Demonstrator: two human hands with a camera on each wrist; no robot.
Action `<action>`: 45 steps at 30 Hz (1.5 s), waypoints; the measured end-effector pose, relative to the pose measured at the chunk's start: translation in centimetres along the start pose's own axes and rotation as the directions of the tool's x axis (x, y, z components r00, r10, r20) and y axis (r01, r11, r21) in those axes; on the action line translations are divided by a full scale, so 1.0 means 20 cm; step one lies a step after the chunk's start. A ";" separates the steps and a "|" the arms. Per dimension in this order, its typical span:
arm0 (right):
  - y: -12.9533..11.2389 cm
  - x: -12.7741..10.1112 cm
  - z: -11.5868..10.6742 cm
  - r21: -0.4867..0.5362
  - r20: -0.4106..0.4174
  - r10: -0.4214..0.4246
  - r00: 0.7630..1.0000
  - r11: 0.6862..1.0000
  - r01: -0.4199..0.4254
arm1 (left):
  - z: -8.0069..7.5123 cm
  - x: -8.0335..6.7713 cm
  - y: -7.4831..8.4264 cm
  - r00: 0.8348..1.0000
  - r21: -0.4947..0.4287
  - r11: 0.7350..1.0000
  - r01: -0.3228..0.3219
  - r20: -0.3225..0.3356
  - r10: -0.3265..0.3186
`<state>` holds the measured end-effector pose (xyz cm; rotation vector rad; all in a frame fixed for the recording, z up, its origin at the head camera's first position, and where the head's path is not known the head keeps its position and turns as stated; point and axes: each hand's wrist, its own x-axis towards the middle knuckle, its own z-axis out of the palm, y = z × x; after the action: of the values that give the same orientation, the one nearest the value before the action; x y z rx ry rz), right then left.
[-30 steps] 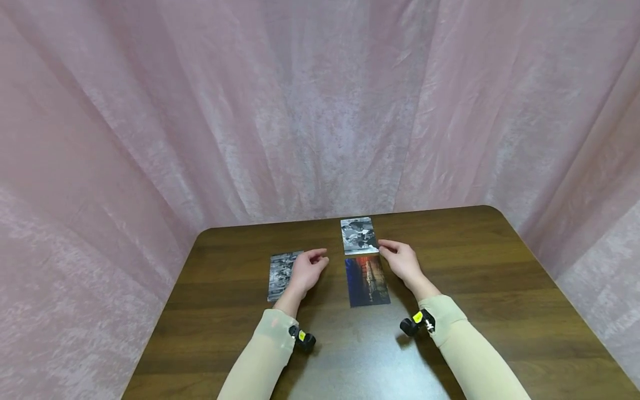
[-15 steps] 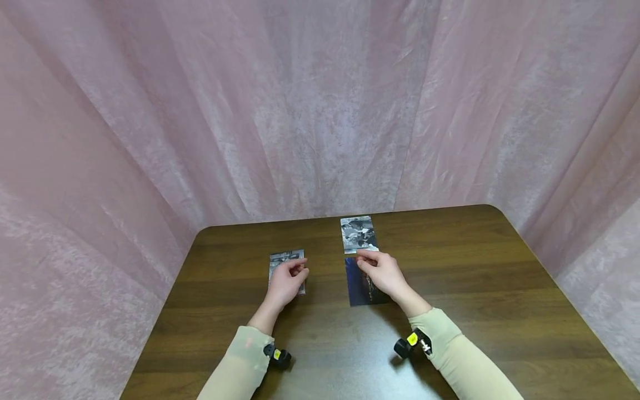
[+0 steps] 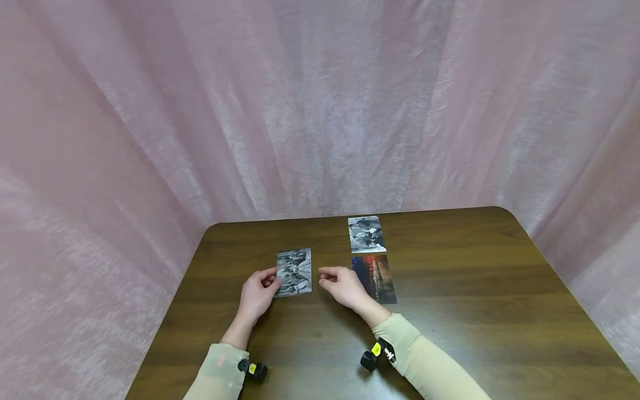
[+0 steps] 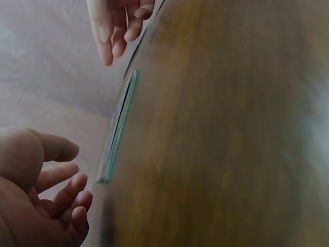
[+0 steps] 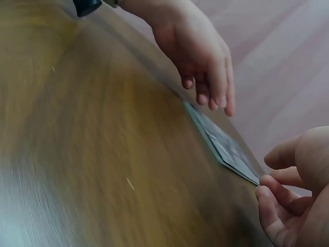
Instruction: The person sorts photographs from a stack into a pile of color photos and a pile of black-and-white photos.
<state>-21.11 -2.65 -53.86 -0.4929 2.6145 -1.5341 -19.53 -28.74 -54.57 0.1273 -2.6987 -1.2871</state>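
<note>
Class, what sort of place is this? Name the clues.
Probably a staged recording booth, not a home: pink curtain enclosing a wooden table, bare but for three photo cards, like the grey one.

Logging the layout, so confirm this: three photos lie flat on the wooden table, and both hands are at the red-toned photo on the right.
One detail is off. The head view shows the left hand and right hand flanking the black-and-white photo on the left, not the red-toned photo. The rest holds: three photos, counting the far photo, lie flat on the wooden table.
</note>
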 end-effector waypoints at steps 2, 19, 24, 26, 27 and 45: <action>-0.01 0.00 0.04 -0.012 -0.002 0.000 1.000 1.000 0.000 | 0.00 0.00 -0.02 1.000 0.014 1.000 0.004 -0.002 -0.004; -0.06 -0.01 0.17 -0.229 -0.059 0.045 0.997 0.972 -0.058 | -0.01 -0.02 -0.04 0.992 0.084 0.996 -0.014 0.124 0.004; -0.07 0.00 0.17 -0.224 -0.054 0.086 0.995 0.970 -0.095 | 0.00 -0.02 -0.03 0.992 0.079 0.997 -0.013 0.130 0.003; -0.08 0.00 0.17 -0.213 -0.058 0.094 0.994 0.971 -0.104 | 0.00 -0.02 -0.04 0.991 0.076 0.997 -0.006 0.133 -0.004; -0.08 0.00 0.17 -0.204 -0.058 0.099 0.993 0.973 -0.109 | 0.00 -0.02 -0.04 0.991 0.070 0.998 0.007 0.135 -0.016; -0.07 -0.01 0.19 -0.077 -0.146 0.055 0.988 0.995 -0.066 | -0.02 -0.03 -0.04 0.982 -0.006 0.997 0.083 0.173 -0.080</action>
<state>-19.74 -6.49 -54.57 -0.3157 2.7806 -1.5031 -18.94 -29.52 -55.02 0.1321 -2.8562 -1.4003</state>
